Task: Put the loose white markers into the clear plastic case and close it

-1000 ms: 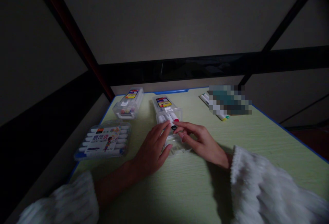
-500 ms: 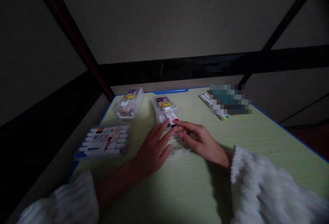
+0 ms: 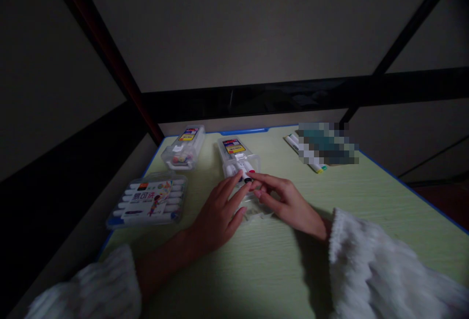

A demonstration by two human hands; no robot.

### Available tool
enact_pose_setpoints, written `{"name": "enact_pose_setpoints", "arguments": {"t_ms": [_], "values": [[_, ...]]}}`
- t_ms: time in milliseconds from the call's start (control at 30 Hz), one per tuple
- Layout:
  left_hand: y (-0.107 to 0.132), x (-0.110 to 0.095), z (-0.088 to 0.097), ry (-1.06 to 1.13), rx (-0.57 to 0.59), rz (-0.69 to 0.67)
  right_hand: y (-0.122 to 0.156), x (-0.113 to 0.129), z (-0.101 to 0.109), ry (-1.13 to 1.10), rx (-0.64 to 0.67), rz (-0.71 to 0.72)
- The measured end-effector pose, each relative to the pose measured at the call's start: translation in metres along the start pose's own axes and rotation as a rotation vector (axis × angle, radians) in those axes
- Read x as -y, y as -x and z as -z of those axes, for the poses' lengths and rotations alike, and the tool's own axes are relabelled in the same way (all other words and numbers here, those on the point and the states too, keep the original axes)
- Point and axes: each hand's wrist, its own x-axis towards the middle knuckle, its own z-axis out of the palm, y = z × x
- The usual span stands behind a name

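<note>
The dim light hides much. At far left, the flat marker pack (image 3: 146,202) shows rows of white pens too faint to count, and the small clear case (image 3: 183,148) behind it shows only coloured tips. There are three cases in all. In the middle, the left hand (image 3: 216,214) lies slack, fingers spread on the open case (image 3: 234,148), whose near end both hands cover. The right hand (image 3: 287,202) pinches a black-capped marker (image 3: 246,178) at that case's mouth. Loose markers (image 3: 318,166) poke out from a blurred patch. The desk (image 3: 256,270) is pale green and blue-edged, with a plain wall and dark bars behind.

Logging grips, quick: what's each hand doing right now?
Left hand: open, fingers resting on the clear plastic marker case, gripping nothing.
Right hand: fingertips pinched on the black-capped white marker in that case.
</note>
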Motion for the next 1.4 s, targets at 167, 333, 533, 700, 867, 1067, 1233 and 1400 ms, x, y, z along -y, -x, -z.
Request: {"name": "enact_pose_setpoints", "arguments": {"t_ms": [167, 333, 533, 700, 867, 1067, 1233, 1400], "values": [[-0.0001, -0.0007, 0.0004, 0.01, -0.01, 0.002, -0.0006, 0.0, -0.0002, -0.001, 0.009, -0.007], [-0.001, -0.0017, 0.0004, 0.036, -0.022, 0.001, -0.0006, 0.0003, -0.0001, -0.012, 0.013, -0.004], [-0.0007, -0.0021, 0.0013, 0.041, -0.005, 0.017, -0.0002, -0.0004, -0.0002, -0.001, 0.023, -0.012], [-0.001, -0.0016, 0.0012, 0.036, -0.008, 0.007, -0.0002, -0.0002, 0.0, -0.007, 0.026, -0.009], [-0.001, -0.0007, 0.0003, 0.038, -0.013, 0.014, -0.0005, 0.0017, 0.0, 0.009, 0.015, -0.012], [-0.0003, -0.0004, -0.0005, 0.022, -0.016, 0.006, 0.0002, 0.0017, 0.0006, 0.037, 0.0, -0.011], [-0.0001, -0.0003, -0.0002, 0.023, -0.019, 0.002, 0.0006, 0.0016, 0.0008, 0.065, -0.004, 0.008], [-0.0001, 0.0004, -0.0007, 0.018, -0.021, 0.0, 0.0002, 0.0025, 0.0011, 0.077, -0.004, 0.019]]}}
